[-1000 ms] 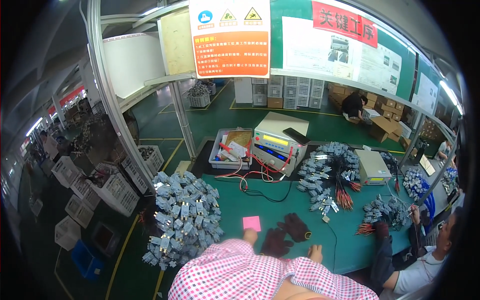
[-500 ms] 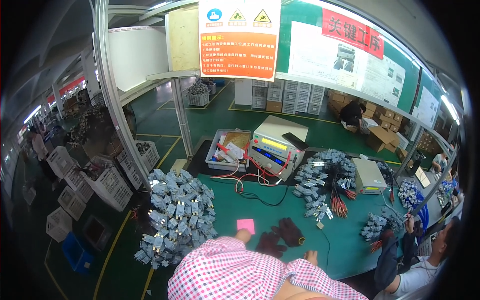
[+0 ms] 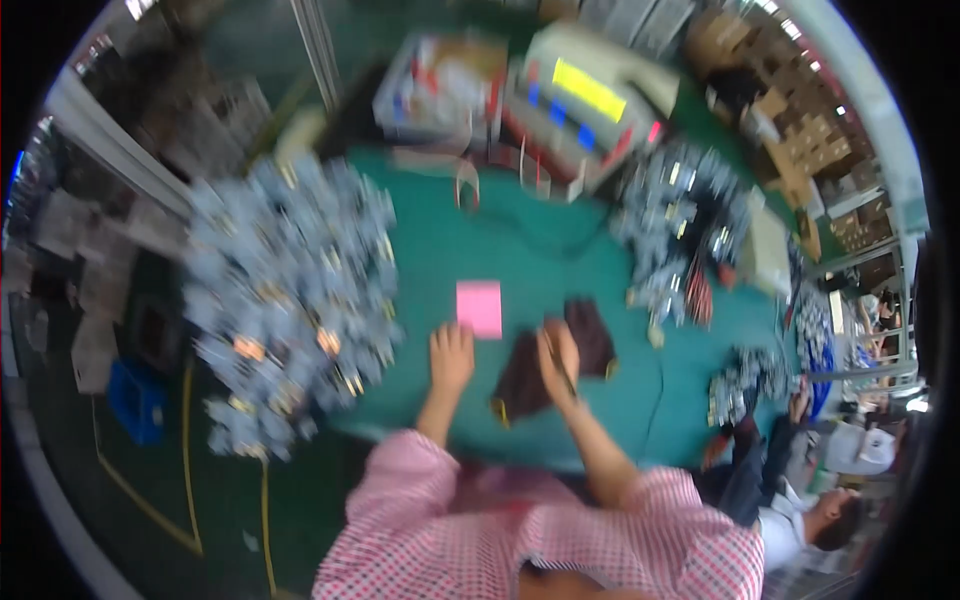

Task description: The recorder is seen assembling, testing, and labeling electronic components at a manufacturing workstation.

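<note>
**Pink pad lying by the left hand, pen above the gloves**

The pink pad (image 3: 480, 310) is lying on the desk (image 3: 430, 240), left of the dark gloves (image 3: 520, 380). The left hand (image 3: 452, 356) is reaching palm-down to its near corner; blur is hiding whether it is pressing or merely touching. The right hand (image 3: 559, 358) is hovering over or resting on the gloves, apparently gripping a slim pen (image 3: 567, 378). A light left touch could be letting the pad skid; a low right wrist could be snagging the loose gloves.

Right hand (image 3: 558, 360) blurred, grip seemingly hidden
</note>
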A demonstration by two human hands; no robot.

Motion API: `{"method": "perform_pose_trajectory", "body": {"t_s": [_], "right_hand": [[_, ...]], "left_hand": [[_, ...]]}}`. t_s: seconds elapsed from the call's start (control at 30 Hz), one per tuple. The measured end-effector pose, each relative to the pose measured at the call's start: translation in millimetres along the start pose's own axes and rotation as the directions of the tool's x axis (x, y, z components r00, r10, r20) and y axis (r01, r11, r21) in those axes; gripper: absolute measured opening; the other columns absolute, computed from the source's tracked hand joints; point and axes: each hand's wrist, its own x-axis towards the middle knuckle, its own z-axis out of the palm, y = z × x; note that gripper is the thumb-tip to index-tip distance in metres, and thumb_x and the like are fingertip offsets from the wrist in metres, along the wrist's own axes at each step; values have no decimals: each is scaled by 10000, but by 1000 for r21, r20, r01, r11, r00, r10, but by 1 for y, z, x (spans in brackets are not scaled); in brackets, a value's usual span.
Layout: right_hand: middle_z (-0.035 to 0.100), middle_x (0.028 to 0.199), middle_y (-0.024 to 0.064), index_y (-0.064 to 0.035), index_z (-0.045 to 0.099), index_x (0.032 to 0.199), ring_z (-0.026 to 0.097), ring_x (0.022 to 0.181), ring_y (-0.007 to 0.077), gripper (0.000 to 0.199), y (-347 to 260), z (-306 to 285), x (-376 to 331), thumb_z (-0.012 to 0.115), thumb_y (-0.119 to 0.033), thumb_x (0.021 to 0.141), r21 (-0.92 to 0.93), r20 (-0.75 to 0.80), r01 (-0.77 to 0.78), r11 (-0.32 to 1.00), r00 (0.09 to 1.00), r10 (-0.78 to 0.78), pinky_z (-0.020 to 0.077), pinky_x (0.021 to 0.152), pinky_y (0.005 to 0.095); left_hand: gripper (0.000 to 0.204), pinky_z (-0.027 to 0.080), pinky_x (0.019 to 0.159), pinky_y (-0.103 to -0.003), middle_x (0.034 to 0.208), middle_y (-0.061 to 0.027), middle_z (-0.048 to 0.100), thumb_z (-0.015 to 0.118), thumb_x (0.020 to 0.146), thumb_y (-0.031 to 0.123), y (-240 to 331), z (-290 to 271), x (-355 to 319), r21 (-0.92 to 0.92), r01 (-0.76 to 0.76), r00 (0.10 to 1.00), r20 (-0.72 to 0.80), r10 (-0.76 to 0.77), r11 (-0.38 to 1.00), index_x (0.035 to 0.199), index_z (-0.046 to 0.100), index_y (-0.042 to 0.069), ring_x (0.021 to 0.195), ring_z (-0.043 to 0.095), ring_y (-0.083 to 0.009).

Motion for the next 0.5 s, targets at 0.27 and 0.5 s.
{"method": "perform_pose_trajectory", "body": {"t_s": [0.27,0.5], "right_hand": [[462,600,-51,-68,491,705,378,558,15,222,48,136,36,647,-121,855,542,44,-286,790,948,314,264,492,183],[434,511,-55,-62,419,602,357,466,2,303,55,136,18,654,-8,784,417,-47,-185,890,973,224,265,430,167]], "left_hand": [[522,367,873,-427,1174,-87,482,688,675,207,-2,7,1,-245,21,994,107,5,969,1181,563,178,1098,443,-265],[474,336,971,-456,1317,-78,432,706,641,188,-3,17,-11,-271,84,990,129,-51,959,1104,603,180,1192,400,-286]]}}
